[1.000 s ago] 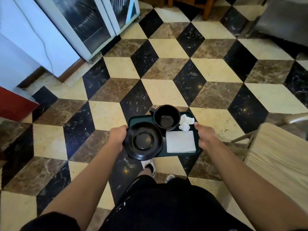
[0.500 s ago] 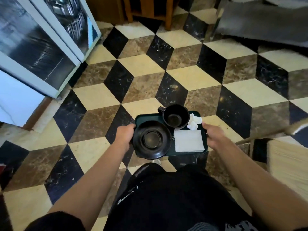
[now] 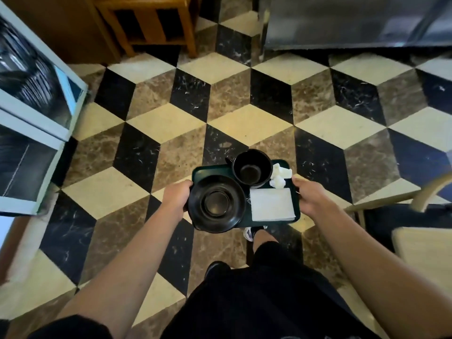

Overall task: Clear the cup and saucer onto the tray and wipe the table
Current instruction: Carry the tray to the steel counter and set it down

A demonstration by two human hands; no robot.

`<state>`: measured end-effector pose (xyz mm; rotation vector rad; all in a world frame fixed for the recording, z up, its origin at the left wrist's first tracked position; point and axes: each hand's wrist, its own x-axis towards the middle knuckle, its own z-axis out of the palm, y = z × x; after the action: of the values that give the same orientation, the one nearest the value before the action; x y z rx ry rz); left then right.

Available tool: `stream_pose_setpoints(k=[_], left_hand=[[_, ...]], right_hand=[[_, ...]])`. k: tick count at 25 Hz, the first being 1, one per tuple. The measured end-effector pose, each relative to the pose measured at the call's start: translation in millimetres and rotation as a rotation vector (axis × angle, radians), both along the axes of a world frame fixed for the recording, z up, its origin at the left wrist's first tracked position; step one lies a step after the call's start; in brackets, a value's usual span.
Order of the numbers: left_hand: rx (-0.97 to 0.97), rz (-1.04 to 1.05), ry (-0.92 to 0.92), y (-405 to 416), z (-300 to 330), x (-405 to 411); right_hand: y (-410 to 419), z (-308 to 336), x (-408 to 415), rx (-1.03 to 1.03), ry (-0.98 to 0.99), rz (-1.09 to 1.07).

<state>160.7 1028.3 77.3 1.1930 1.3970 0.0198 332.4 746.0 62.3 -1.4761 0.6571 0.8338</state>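
A marble floor (image 3: 249, 123) of black, cream and brown diamond tiles is filling most of the view, with a glass-fronted cabinet (image 3: 36, 113) blurring along the left edge, a wooden stool (image 3: 146, 23) standing at the top and a steel unit (image 3: 354, 23) being cut off at the upper right. Part of a pale wooden chair (image 3: 423, 243) is poking in from the right border.

The left hand (image 3: 176, 198) is curling its fingers under the left end of the tray (image 3: 208, 170), so they are being hidden beneath it and only the thumb side is showing at the rim. The right hand (image 3: 310, 195) is gripping the right end the same way, fingers tucked out of sight below. Both hands are clamped on the tray, which is being held level above the floor in front of the person's dark shorts (image 3: 264, 302).

On the dark green tray, the black saucer (image 3: 216, 203) is lying at the near left, overhanging the tray's edge and touching the left hand. The black cup (image 3: 252, 167) is standing upright at the far side, its handle only partly showing on the left. A crumpled white tissue (image 3: 280, 177) is sitting just right of the cup, and a flat folded napkin (image 3: 272, 204) is lying near the right hand. One shoe (image 3: 249, 233) is peeking out under the tray.
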Motion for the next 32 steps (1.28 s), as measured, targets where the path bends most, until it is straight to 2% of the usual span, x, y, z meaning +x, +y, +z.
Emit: stream_pose_setpoints(k=[8,16,20,32], left_hand=[[0.026,-0.084,0.101,42,11,190],[0.036,-0.146,0.086,80,29,363],[0.045,-0.184,0.079,124,10,459],[-0.059,-0.358,-0.014,228,22,719]], right_hand=[[38,8,167,0.027,0.02,-0.11],[69,21,315,0.033,0.046,-0.189],[99,19,396,0.023,0.022,-0.24],[195,32,600,-0.002,-0.047,-0.424]])
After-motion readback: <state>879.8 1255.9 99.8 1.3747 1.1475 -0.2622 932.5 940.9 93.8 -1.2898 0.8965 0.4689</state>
